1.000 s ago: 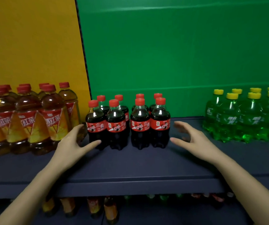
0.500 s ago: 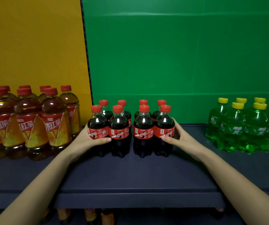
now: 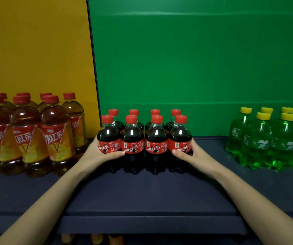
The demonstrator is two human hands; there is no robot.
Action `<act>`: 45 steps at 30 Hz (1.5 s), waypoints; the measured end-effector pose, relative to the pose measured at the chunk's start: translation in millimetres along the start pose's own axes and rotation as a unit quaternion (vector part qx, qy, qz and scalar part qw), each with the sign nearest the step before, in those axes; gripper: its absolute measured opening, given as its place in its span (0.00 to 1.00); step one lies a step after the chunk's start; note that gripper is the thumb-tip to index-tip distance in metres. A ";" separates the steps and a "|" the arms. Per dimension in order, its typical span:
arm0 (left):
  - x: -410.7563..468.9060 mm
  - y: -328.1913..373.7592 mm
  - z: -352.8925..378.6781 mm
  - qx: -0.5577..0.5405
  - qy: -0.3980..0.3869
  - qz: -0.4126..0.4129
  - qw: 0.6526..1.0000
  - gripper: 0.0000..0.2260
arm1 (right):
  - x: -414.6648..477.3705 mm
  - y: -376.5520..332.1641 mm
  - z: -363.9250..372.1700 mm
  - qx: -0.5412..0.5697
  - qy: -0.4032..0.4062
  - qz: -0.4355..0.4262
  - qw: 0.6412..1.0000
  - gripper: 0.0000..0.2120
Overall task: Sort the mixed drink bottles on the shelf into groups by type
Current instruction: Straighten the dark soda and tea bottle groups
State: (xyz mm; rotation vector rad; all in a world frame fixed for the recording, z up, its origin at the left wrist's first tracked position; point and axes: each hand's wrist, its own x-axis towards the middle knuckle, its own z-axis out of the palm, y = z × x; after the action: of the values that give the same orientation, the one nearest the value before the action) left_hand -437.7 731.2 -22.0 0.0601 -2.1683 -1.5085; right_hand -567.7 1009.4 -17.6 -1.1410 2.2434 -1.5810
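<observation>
Dark shelf [image 3: 142, 197], green backdrop [image 3: 195, 59]: left grip [image 3: 96, 154] and right grip [image 3: 195, 154] clamp the cola bottles [image 3: 157, 137] from both sides; tea bottles [image 3: 53, 131] left, green soda bottles [image 3: 258, 142] right.

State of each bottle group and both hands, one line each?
cola bottles: upright, capped, two rows of four, packed tight.
iced tea bottles: upright, capped, grouped left, untouched.
green soda bottles: upright, capped, grouped right, untouched.
left hand: grips leftmost front cola bottle, thumb across its front.
right hand: grips rightmost front cola bottle, thumb across its front.
</observation>
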 end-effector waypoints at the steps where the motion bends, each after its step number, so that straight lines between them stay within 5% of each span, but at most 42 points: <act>1: 0.2 -0.6 0.1 -0.001 0.000 0.002 1.000 0.46 | 0.0 -0.1 0.3 -0.002 0.001 0.002 1.000 0.38; 8: -4.2 7.5 0.2 0.033 -0.009 -0.017 0.999 0.41 | -8.5 -11.6 -2.3 -0.057 -0.004 0.014 0.998 0.39; 13: -32.7 23.4 -9.7 0.188 -0.021 -0.035 0.981 0.38 | -28.0 -14.9 -24.0 -0.248 0.043 0.028 0.968 0.50; 19: -95.9 26.9 -48.6 0.473 0.163 0.039 0.865 0.06 | -60.7 -14.0 -39.0 -0.330 0.141 -0.034 0.933 0.33; 25: -159.3 29.6 -111.9 0.491 0.245 0.011 0.836 0.02 | -61.8 -47.0 19.2 -0.280 0.104 -0.084 0.951 0.14; 29: -199.4 24.0 -165.5 0.472 0.270 0.001 0.839 0.10 | -52.4 -61.6 65.9 -0.232 0.066 -0.116 0.964 0.03; 45: -209.8 -13.3 -358.9 0.383 0.172 -0.006 0.908 0.09 | -15.1 -115.0 247.4 -0.075 0.115 -0.070 0.988 0.11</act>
State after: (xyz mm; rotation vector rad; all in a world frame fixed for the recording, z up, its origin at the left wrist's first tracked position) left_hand -107.1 478.9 -15.8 0.5563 -2.3088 -0.5065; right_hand -369.5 821.5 -27.5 -1.2353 2.5174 -1.6981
